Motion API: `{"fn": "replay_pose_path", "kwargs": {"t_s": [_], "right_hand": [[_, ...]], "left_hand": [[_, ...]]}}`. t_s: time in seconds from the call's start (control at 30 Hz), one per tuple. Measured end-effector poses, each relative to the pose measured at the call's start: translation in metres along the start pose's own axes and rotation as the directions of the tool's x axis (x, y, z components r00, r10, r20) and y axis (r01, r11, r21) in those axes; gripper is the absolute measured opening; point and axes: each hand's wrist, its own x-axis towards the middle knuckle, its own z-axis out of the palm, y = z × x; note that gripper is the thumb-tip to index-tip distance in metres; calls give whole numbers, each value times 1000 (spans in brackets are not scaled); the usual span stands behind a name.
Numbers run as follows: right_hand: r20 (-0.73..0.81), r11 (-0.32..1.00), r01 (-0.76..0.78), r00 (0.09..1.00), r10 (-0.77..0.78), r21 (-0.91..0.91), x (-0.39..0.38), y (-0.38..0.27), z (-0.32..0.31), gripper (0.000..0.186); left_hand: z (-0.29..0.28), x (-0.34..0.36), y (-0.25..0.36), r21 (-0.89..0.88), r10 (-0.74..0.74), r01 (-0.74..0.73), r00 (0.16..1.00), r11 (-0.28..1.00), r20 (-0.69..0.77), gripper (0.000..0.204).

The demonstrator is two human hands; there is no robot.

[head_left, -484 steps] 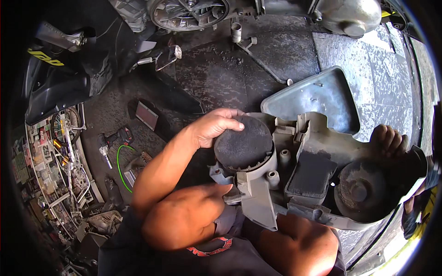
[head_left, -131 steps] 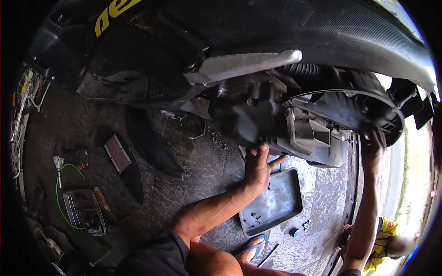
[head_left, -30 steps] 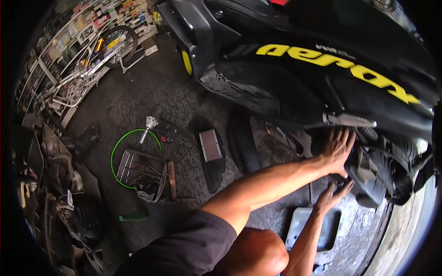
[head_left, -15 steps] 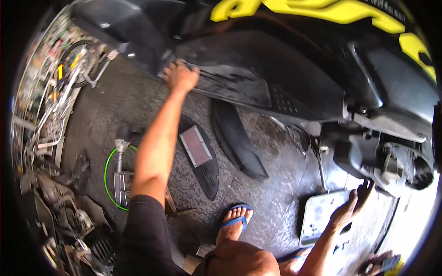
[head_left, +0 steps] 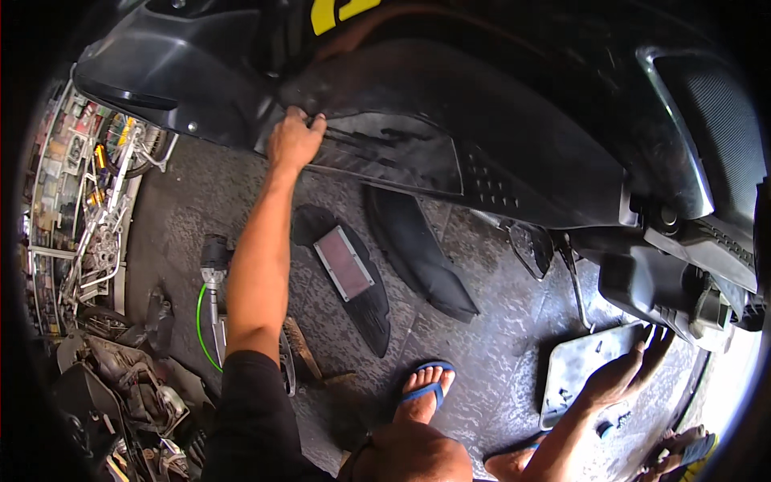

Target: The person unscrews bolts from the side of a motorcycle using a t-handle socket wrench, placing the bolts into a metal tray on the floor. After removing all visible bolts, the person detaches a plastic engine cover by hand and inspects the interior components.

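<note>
A black scooter body with yellow decals spans the upper part of the view. My left hand is on the front part of its worn footboard, fingers curled at the panel and thumb lying toward the right. At the lower right, my right hand is open, fingers stretched out just below the black engine-side casing. Whether its fingertips touch the casing I cannot tell. Behind that hand lies a pale metal tray with small dark parts in it.
On the floor lie a black air-filter element with a pinkish panel and a curved black cover. An air tool with a green hose rests left of my arm. Scrap parts heap up lower left; a side stand reaches down by the tray.
The view has shifted, so the scooter's front panel shows more and its yellow decals less. My left hand stays at the footboard; my right hand stays near the casing with fingers extended.
</note>
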Motion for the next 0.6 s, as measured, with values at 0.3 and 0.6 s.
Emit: {"fn": "replay_pose_path", "kwargs": {"t_s": [0.3,0.6], "right_hand": [[-35,995,-61,998,58,-77,2,-2,8,52],[-3,996,-5,1000,5,-88,-10,-1,7,53]], "left_hand": [[4,-11,1,84,250,-240,956,967,-151,31],[-7,-5,-44,-814,-186,142,982,563,42,21]]}}
